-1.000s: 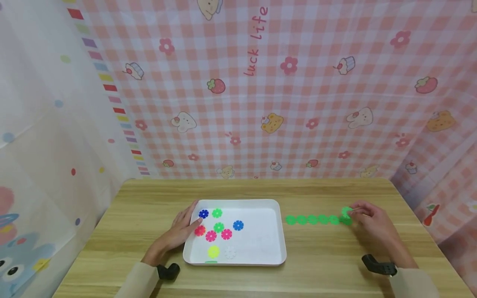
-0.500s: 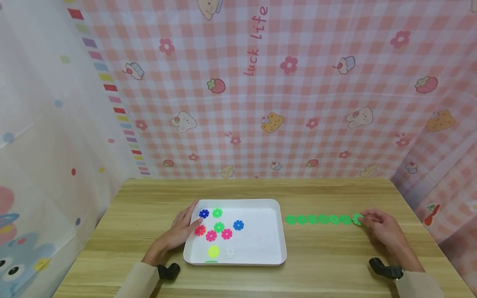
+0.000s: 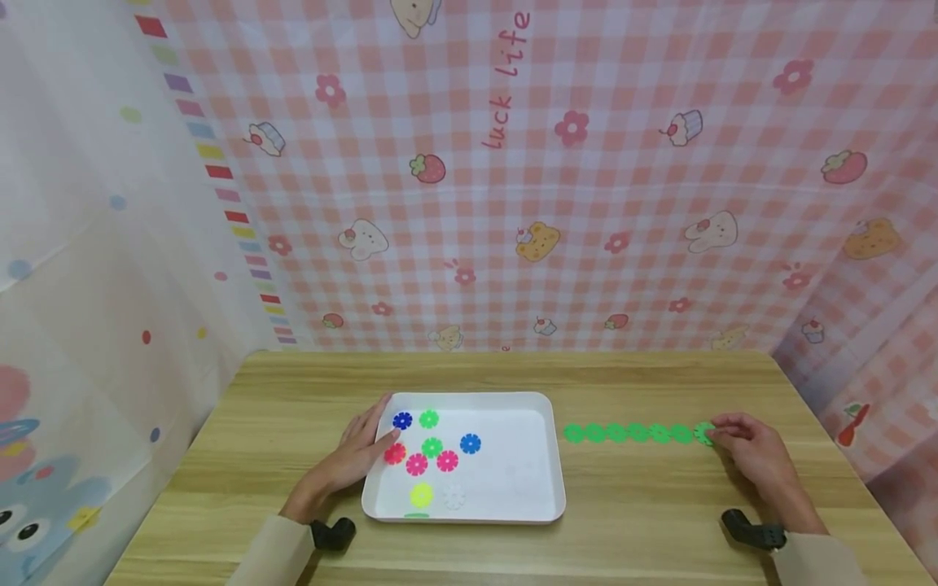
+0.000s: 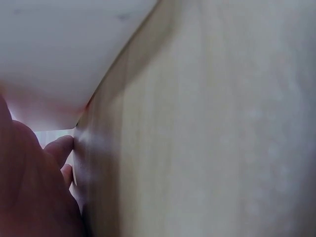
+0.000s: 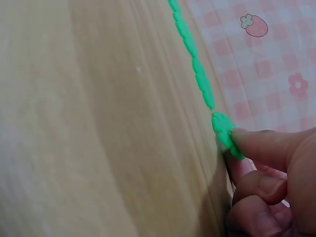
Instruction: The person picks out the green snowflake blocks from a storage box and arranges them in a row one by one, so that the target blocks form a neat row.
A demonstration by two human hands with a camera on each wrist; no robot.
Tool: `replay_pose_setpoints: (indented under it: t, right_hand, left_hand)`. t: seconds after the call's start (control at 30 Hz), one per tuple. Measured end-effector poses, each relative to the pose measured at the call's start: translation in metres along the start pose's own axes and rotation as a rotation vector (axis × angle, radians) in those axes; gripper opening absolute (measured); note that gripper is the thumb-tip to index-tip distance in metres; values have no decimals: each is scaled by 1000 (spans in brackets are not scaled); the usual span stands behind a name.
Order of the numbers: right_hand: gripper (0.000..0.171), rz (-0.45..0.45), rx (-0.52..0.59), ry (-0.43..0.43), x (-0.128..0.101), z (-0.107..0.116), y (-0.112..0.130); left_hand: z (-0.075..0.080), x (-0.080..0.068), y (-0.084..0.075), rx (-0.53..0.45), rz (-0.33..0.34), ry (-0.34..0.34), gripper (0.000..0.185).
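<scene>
My right hand pinches a green snowflake disc between thumb and fingers at the right end of a row of several green snowflake discs on the table. In the right wrist view the pinched green disc is tilted against the table, very close to the end of the row. My left hand holds the left side of a white tray, thumb over the rim and fingers along the outside. In the left wrist view its fingers lie low beside the tray wall.
Inside the tray lie several loose snowflake discs: a dark blue disc, a blue disc, pink discs, green discs, a yellow disc and a white disc. A checked curtain hangs behind the wooden table.
My right hand has brought its green disc from just above the row's end down and rightward to the table, beside the last disc. My left hand stays on the tray.
</scene>
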State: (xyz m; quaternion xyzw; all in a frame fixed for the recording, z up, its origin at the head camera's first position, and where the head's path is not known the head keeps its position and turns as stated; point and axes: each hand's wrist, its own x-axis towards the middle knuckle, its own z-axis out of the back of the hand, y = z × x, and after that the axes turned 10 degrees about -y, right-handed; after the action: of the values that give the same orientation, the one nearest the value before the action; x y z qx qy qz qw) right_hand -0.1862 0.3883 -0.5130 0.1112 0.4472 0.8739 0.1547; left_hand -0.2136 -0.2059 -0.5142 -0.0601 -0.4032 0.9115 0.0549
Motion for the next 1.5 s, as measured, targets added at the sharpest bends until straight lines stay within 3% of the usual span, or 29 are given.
replay_pose_setpoints:
  t: [0.17,0.5,1.13,1.3,1.5]
  right_hand:
    - [32,28,-44,-48,0,-3,-1]
    - [33,-16,-74,-105,1,-8,2]
    - [38,10,-31,-91,-3,-5,3]
    - [41,62,-63,-71,-4,-7,20]
    - [40,151,-38,27,-2,-20,58]
  left_hand:
    - [0,0,1,5,-9,-1,73]
    - [0,0,0,-1,-22,-5,73]
    - [0,-2,0,-9,-30,-12,73]
    - [0,-1,0,4,-33,-15,72]
    - [1,-1,-1,18,-22,-15,71]
